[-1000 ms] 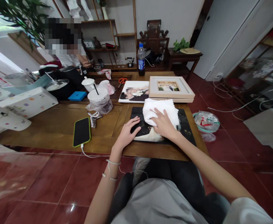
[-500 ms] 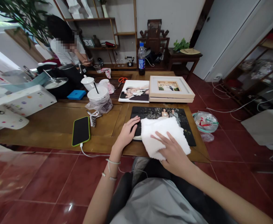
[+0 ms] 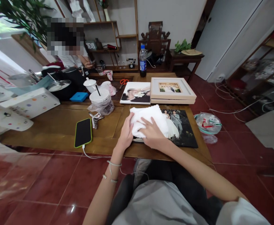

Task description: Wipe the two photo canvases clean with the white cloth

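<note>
A dark wedding photo panel (image 3: 188, 132) lies on the wooden table in front of me, showing a couple in a white gown and a grey suit. A folded white towel (image 3: 148, 113) covers its left part. My right hand (image 3: 152, 135) rests on top of the towel, fingers spread and pressing into it. At the panel's left end, my left hand (image 3: 127, 133) lies against the towel's left edge with its fingers stretched out. Its fingertips are partly hidden by the towel.
Behind the panel lie a white photo board (image 3: 135, 97) and wooden picture frames (image 3: 173, 100). A phone (image 3: 83, 133) on a cable, a lidded cup (image 3: 100, 96) and a bottle (image 3: 142, 62) stand or lie around. A person (image 3: 68, 57) sits across the table.
My right hand has slid the towel leftward across the panel, uncovering the couple and the right part. My left hand has turned slightly and now touches the towel's edge.
</note>
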Tool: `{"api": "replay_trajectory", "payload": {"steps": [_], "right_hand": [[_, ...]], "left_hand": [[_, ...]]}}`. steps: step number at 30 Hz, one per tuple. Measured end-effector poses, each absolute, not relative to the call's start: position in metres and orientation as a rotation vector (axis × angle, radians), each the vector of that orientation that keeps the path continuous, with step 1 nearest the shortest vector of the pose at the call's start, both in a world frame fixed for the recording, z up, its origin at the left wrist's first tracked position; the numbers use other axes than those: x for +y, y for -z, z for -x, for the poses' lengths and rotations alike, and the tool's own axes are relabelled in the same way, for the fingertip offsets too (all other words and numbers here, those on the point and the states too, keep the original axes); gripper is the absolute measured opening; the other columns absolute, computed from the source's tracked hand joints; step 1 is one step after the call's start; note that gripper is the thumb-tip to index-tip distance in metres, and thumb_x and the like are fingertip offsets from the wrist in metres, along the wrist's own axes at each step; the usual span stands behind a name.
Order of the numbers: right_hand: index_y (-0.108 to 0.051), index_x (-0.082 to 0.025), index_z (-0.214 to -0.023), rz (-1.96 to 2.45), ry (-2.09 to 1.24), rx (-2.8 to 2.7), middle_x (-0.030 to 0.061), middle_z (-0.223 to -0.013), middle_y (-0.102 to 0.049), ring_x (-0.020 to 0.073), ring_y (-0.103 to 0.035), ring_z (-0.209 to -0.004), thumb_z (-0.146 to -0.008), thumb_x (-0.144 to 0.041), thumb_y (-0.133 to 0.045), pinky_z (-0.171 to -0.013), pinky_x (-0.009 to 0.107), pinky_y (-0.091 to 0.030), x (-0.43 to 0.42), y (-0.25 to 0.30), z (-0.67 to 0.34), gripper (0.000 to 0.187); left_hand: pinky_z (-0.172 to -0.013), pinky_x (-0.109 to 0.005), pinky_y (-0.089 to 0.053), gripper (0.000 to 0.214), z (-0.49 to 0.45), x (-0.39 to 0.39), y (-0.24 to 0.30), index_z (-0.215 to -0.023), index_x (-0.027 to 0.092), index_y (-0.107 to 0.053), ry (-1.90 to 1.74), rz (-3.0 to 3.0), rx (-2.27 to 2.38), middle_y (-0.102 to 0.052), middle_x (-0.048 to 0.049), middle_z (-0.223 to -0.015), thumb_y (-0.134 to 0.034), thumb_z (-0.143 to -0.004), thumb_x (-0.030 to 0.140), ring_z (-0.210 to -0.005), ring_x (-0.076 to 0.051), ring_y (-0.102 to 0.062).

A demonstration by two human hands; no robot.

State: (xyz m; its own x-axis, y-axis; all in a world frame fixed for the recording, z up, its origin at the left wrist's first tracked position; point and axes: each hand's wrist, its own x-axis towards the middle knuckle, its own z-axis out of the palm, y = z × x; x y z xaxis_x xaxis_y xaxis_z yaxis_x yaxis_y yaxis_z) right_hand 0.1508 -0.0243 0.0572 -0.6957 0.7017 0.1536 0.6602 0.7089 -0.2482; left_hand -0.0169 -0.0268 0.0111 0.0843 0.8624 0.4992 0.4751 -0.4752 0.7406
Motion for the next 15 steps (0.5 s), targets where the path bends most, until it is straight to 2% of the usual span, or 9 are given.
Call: {"api": "replay_trajectory", "payload": {"steps": [5, 8, 11, 15], "right_hand": [[-0.069, -0.015, -0.093, 0.975, -0.369, -2.737, 0.0097, -0.141, -0.043, 0.0286, -0.023, -0.137, -0.068, -0.01, -0.049, -0.111, 0.057, -0.009, -0.075, -0.066, -0.166, 0.032], [-0.069, -0.017, -0.088, 0.978, -0.506, -2.728, 0.0063, -0.139, -0.046, 0.026, -0.027, -0.136, -0.064, -0.007, -0.046, -0.112, 0.055, -0.011, -0.095, -0.072, -0.188, 0.034], [-0.068, -0.018, -0.087, 1.104, -0.539, -2.621, 0.0072, -0.137, -0.049, 0.0231, -0.039, -0.13, -0.06, -0.005, -0.043, -0.113, 0.049, -0.018, -0.101, -0.072, -0.215, 0.039], [-0.066, -0.016, -0.083, 1.365, -0.369, -2.436, 0.0122, -0.132, -0.054, 0.0291, -0.044, -0.125, -0.061, -0.008, -0.041, -0.108, 0.049, -0.029, -0.086, -0.063, -0.257, 0.034]], "left_hand": [[-0.112, -0.042, -0.025, 0.044, 0.017, -0.03, -0.013, -0.138, 0.019, -0.034, -1.363, -1.962, 1.298, -0.04, -0.0119, -0.142, -0.026, -0.097, 0.032, -0.133, -0.022, -0.035], [-0.11, -0.042, -0.029, 0.042, 0.016, -0.029, -0.014, -0.135, 0.018, -0.039, -1.292, -2.034, 1.31, -0.045, -0.0118, -0.139, -0.03, -0.096, 0.03, -0.131, -0.021, -0.038], [-0.108, -0.042, -0.033, 0.036, 0.015, -0.028, -0.014, -0.126, 0.019, -0.051, -1.179, -2.133, 1.31, -0.049, -0.01, -0.136, -0.041, -0.093, 0.029, -0.128, -0.022, -0.042], [-0.106, -0.042, -0.037, 0.033, 0.015, -0.025, -0.011, -0.12, 0.019, -0.057, -1.111, -2.161, 1.326, -0.054, -0.0094, -0.131, -0.043, -0.091, 0.024, -0.124, -0.021, -0.048]]}}
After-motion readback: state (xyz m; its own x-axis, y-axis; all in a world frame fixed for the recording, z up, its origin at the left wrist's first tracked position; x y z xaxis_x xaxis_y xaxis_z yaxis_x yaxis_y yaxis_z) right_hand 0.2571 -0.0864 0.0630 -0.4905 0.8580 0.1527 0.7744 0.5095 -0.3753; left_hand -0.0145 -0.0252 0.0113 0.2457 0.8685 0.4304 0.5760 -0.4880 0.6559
